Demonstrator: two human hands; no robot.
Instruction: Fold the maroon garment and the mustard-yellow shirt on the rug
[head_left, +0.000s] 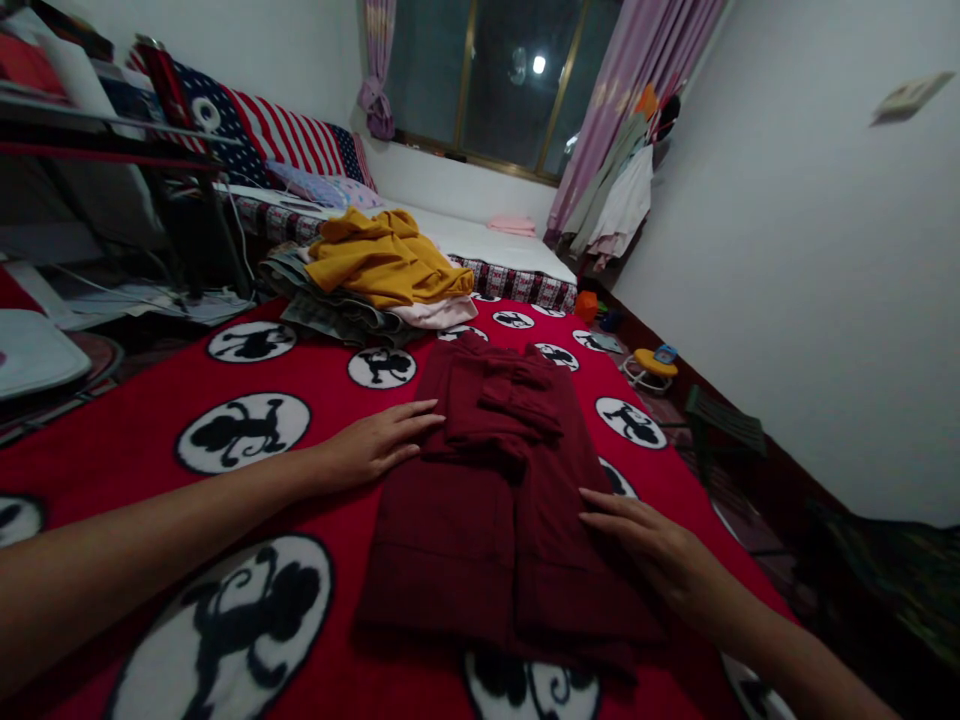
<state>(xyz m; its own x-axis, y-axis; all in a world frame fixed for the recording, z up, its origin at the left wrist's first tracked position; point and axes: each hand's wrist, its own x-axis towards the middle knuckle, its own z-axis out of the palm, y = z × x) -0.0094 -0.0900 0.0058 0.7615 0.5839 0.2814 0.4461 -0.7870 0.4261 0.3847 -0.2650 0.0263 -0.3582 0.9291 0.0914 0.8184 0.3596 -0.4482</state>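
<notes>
A dark red garment [450, 520], partly folded, lies flat on a red blanket [330, 390] printed with black monkey figures in white circles. Its upper part is doubled inward, with a bunched section on top. My left hand [379, 440] rests at the garment's left edge, fingers stretched out and tips on the cloth. On the opposite side, my right hand [649, 540] touches the right edge with straight fingers. Neither hand grips the fabric. Beyond the garment sits a heap of clothes, with a mustard-yellow garment [382, 260] on top.
A desk [112, 140] stands at the left, near a white stool seat [37, 350]. At the back are a bed [442, 230] and a flag-patterned cushion [277, 130]. Clothes [622, 200] hang by the curtain. A yellow stool [652, 362] stands along the right wall.
</notes>
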